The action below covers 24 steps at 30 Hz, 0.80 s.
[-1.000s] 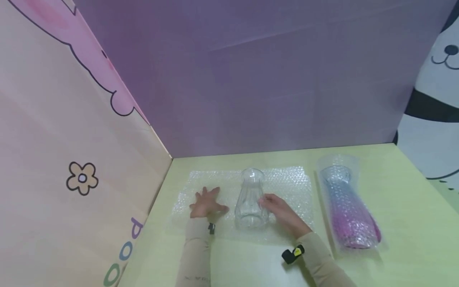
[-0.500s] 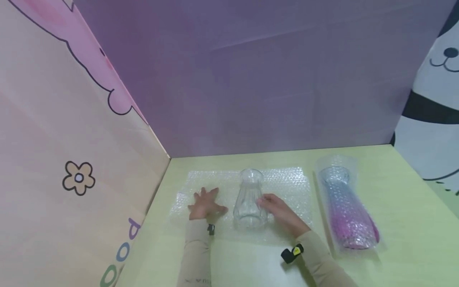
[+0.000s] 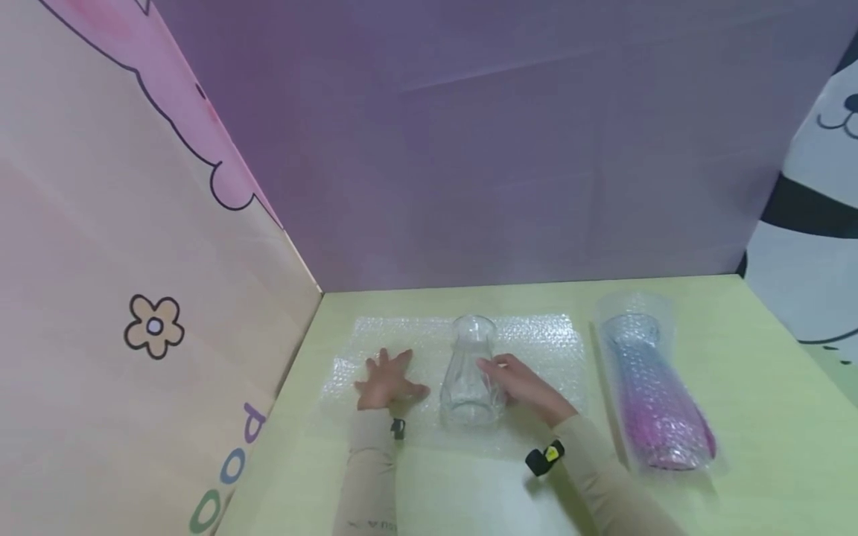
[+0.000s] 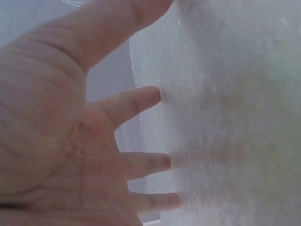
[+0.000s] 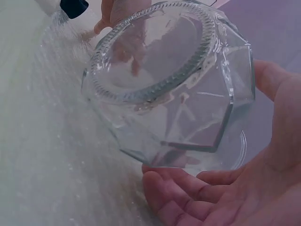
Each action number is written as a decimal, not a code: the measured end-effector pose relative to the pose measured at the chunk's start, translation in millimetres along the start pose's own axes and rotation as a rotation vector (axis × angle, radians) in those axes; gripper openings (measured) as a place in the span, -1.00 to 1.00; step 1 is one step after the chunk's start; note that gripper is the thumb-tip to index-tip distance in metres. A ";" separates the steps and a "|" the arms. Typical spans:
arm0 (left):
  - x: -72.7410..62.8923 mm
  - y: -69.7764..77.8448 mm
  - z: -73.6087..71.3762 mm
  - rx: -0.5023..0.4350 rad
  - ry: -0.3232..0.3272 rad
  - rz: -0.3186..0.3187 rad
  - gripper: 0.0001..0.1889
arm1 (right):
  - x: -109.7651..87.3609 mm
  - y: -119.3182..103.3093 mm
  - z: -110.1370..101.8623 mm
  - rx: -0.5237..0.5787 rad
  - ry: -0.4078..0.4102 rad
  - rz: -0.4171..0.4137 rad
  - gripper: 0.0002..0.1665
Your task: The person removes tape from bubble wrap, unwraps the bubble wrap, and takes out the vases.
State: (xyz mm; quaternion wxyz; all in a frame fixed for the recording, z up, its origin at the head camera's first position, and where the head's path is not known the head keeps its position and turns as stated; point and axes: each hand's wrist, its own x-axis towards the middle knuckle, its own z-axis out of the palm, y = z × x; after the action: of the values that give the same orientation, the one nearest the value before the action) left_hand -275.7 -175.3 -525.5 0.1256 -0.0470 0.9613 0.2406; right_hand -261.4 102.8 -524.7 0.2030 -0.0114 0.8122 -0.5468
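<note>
A clear glass vase [image 3: 471,380] with a faceted body is over a sheet of bubble wrap [image 3: 536,346], its narrow neck pointing away from me. In the right wrist view the ridged round base of the vase [image 5: 155,56] faces the camera. My right hand [image 3: 529,388] holds the vase by its right side, thumb on one side and fingers curled under the other. My left hand [image 3: 386,381] is spread on the left part of the bubble wrap. Its fingertips [image 4: 153,94] touch the sheet in the left wrist view.
To the right lies a pink-and-blue vase [image 3: 657,402] wrapped in bubble wrap on the pale yellow-green table [image 3: 771,357]. A purple panel [image 3: 503,149] stands at the back, and a printed wall [image 3: 201,283] is on the left.
My right hand's thumb has shifted slightly up and left on the glass vase. The left hand keeps its spread place on the sheet; the head view has shifted slightly.
</note>
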 end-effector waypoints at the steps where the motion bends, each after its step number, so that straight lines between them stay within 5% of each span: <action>1: 0.3 0.0 0.1 0.000 -0.001 0.000 -0.03 | -0.1 -1.4 -0.5 -0.010 -0.008 -0.005 0.04; 11: 1.3 1.2 -0.6 -0.007 0.001 0.001 -0.02 | 8.2 -13.3 -4.3 -0.070 -0.046 0.058 0.16; 24: 0.9 2.0 -0.5 -0.017 0.001 0.003 -0.03 | 26.1 -16.5 -10.9 -0.095 -0.078 0.033 0.20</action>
State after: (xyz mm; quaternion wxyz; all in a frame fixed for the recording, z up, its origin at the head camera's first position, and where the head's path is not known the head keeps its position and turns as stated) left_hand -277.0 -173.8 -524.4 0.1243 -0.0467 0.9593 0.2491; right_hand -292.5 99.5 -514.8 0.2427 -0.0291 0.8288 -0.5033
